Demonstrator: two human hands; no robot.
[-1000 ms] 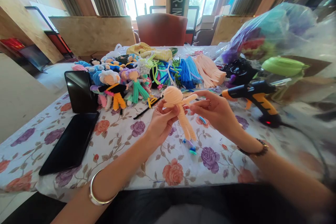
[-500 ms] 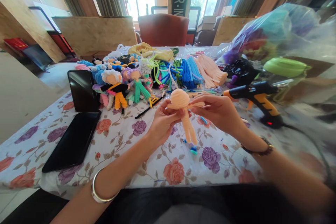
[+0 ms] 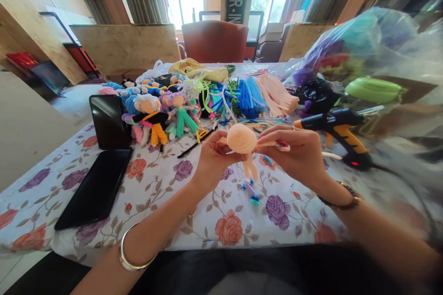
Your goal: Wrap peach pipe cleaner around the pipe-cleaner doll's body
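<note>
A peach pipe-cleaner doll [image 3: 241,138] with a round head and two legs hangs between my hands, above the table. My left hand [image 3: 217,152] is closed around its body and arm on the left side, just under the head. With thumb and fingers, my right hand [image 3: 290,150] pinches the doll's other arm. The torso is mostly hidden behind the head and my fingers. Below the legs, small blue and green pipe-cleaner scraps [image 3: 254,197] lie on the flowered tablecloth [image 3: 194,226].
A glue gun [image 3: 341,133] with a red light stands at the right, its cord trailing back. Finished dolls [image 3: 152,110] and bundles of pipe cleaners [image 3: 251,97] lie across the back. Two black phone-like devices [image 3: 95,189] are at left. A plastic bag [image 3: 360,46] fills the far right.
The doll's head has tipped toward me and its legs have swung away, so they look shorter. Both hands still hold it, in nearly the same place.
</note>
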